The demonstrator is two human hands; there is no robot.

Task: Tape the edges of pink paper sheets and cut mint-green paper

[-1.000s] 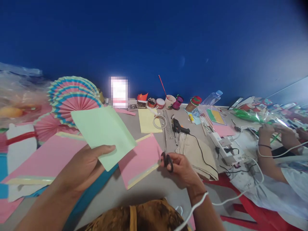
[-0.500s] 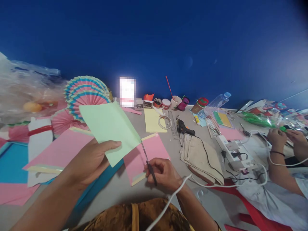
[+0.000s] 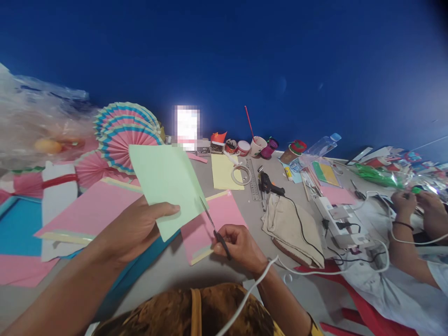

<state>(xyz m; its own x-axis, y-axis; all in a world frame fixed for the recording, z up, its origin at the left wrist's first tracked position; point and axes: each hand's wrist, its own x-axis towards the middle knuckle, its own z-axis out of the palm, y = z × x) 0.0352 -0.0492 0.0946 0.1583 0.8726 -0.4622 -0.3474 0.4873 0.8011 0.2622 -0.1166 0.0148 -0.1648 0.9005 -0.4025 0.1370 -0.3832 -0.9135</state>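
Note:
My left hand grips a sheet of light green paper by its lower left side, thumb on top. My right hand is closed around the dark handles of a pair of scissors. The blades meet the paper's right edge near its lower right corner; the tips lie over the sheet. Beneath them on the table is a pink sheet with pale yellow strips along its ends. Another pink sheet with similar strips lies left, behind my left forearm.
Pleated paper fans stand at the back left. Farther right are a tape roll, a ruler, a glue gun, a folded beige cloth and a power strip. A white cable crosses my right forearm. Another person's hands work at the far right.
The green paper has turned to a more upright slant and shifted slightly right. The scissors' blades now lie over the paper's edge, where before they met its corner.

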